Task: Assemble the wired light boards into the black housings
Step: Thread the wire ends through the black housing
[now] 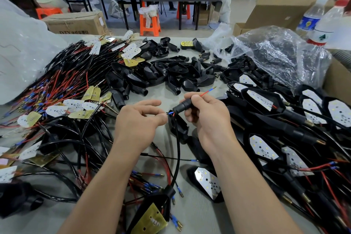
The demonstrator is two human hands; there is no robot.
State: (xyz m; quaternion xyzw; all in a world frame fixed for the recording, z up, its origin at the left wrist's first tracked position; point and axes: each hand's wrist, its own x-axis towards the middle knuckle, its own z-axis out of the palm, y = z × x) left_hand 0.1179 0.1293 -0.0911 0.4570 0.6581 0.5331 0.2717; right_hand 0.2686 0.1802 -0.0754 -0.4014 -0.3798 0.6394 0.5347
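Just before the pile of empty black plastic housings [171,74], the right hand [207,118] curls its grip round a black tubular housing stem [183,105], steadying it while the left hand [138,121] pinches thin red-and-blue wire ends [170,113] at its mouth, evidently for threading.

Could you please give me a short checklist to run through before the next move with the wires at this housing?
1. Right hand has a grip on the black housing stem: ok.
2. Left hand pinches the blue-tipped wire ends at the stem's mouth: ok.
3. Red wire shows past the right hand's fingers: ok.
4. Wire ends entered in the stem: cannot tell, the fingers hide the mouth.
5. Black cable free of snags: cannot tell, it crosses loose wires.
6. Light board seated in that housing: not ok, it lies far down the cable.
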